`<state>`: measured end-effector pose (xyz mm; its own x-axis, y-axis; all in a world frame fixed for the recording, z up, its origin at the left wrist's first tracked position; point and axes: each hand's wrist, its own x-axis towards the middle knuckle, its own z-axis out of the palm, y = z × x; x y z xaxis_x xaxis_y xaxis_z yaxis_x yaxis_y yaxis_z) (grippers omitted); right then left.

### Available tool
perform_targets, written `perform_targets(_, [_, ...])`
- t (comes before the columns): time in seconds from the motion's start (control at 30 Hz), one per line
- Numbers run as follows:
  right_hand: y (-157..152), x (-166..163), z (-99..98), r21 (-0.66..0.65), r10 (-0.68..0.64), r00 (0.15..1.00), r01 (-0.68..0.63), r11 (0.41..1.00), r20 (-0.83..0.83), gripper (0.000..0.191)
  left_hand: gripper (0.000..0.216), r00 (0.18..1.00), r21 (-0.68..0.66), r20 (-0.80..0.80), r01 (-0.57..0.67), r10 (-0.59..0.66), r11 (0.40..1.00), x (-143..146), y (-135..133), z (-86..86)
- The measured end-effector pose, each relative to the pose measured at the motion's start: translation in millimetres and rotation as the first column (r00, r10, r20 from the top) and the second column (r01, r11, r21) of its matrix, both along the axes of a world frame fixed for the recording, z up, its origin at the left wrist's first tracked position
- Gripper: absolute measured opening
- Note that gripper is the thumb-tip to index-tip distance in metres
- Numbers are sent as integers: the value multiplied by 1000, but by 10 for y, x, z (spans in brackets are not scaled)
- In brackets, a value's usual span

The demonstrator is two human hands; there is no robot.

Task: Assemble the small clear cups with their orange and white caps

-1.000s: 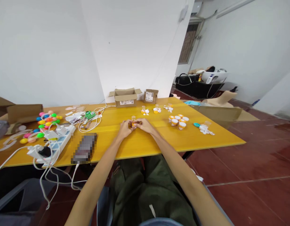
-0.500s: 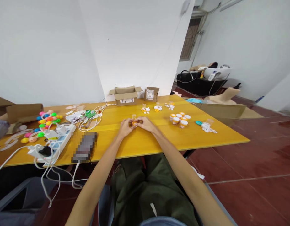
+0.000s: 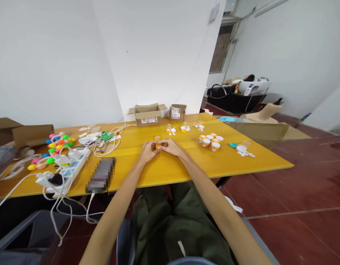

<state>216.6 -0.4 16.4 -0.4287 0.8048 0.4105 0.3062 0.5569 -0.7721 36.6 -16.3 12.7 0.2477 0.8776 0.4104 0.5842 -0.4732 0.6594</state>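
Both hands meet over the middle of the yellow table (image 3: 170,169). My left hand (image 3: 148,151) and my right hand (image 3: 170,146) pinch a small orange ring-like part (image 3: 158,146) between their fingertips; its exact shape is partly hidden by the fingers. Just beyond the fingers stands a small clear cup (image 3: 157,138). To the right is a cluster of several clear cups with white and orange lids (image 3: 211,140). Small white and orange loose parts (image 3: 184,129) lie in little groups further back.
At the right, a teal ring (image 3: 233,145) lies beside white parts (image 3: 243,149). Two cardboard boxes, an open one (image 3: 148,120) and a smaller one (image 3: 177,112), stand at the back. Leftward are a phone (image 3: 101,175), a power strip (image 3: 73,165), cables and colourful balls (image 3: 58,141).
The view has shifted slightly. Both hands stay together at the same spot, still holding the orange part, whose face shows a little more between the fingers.
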Motion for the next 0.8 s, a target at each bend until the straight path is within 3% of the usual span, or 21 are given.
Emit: perform_targets(0.8, [13, -12, -19, 6, 12, 998, -13, 1000, 59, 19, 22, 1000, -11, -17, -6, 6, 1000, -8, -21, 8])
